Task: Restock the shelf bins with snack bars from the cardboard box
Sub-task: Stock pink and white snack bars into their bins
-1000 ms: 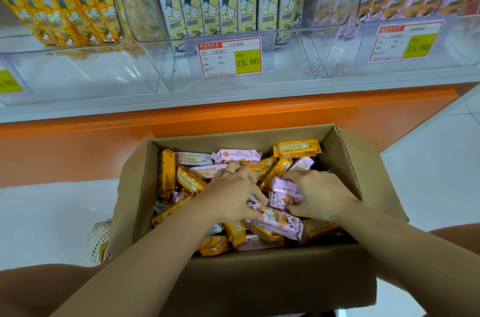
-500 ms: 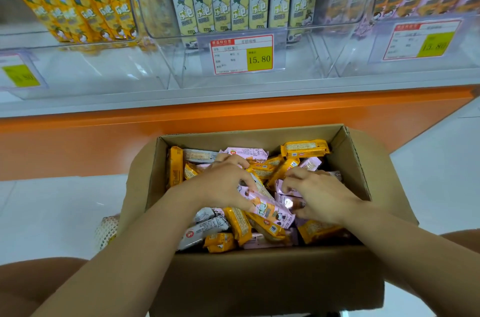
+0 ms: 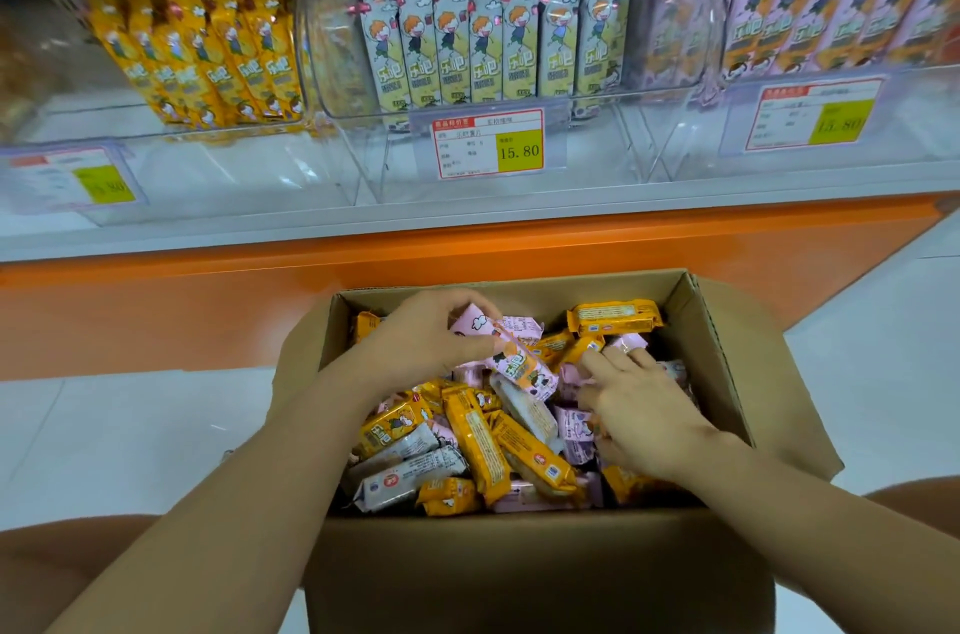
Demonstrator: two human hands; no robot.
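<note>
1. Left hand (image 3: pixel 421 337): fingers and thumb curled round one end of a pink bar (image 3: pixel 522 366), above the far-left part of the cardboard box (image 3: pixel 719 358). The bar's free end slants down toward the middle of the box.
2. Right hand (image 3: pixel 641 407): palm down, fingers straight and a little spread, resting on the pile at the box's right side. No grip visible.
3. Pink bar: glossy pink wrapper, cartoon child with orange hair, bold characters 乐吧.
4. Box: brown, open-topped, flaps folded outward. It holds a loose heap of bars in three wrapper colours: yellow-orange bars (image 3: pixel 475 441), pink ones and white-grey bars (image 3: pixel 410 472). The heap is too tangled to count.
5. Shelf above: three clear bins side by side.
   - The left bin (image 3: pixel 208 166) holds upright yellow packs (image 3: pixel 208 56).
   - The middle bin (image 3: pixel 374 155) holds pale packs (image 3: pixel 488 46), seven in the front row.
   - The right bin (image 3: pixel 909 114) holds pink packs (image 3: pixel 831 10).
   - 乐吧 reads clearly on the yellow and pale packs.
6. Price tags: three, one on each bin front.
   - The middle tag (image 3: pixel 488 142) reads 15.80 on a yellow-green patch.
   - The right tag (image 3: pixel 815 114) seems to show the same figure, blurred.
   - The left tag (image 3: pixel 78 179) is legible only as "80".
7. Below the shelf is an orange panel (image 3: pixel 467 249), and to either side of the box a white floor (image 3: pixel 130 425).
</note>
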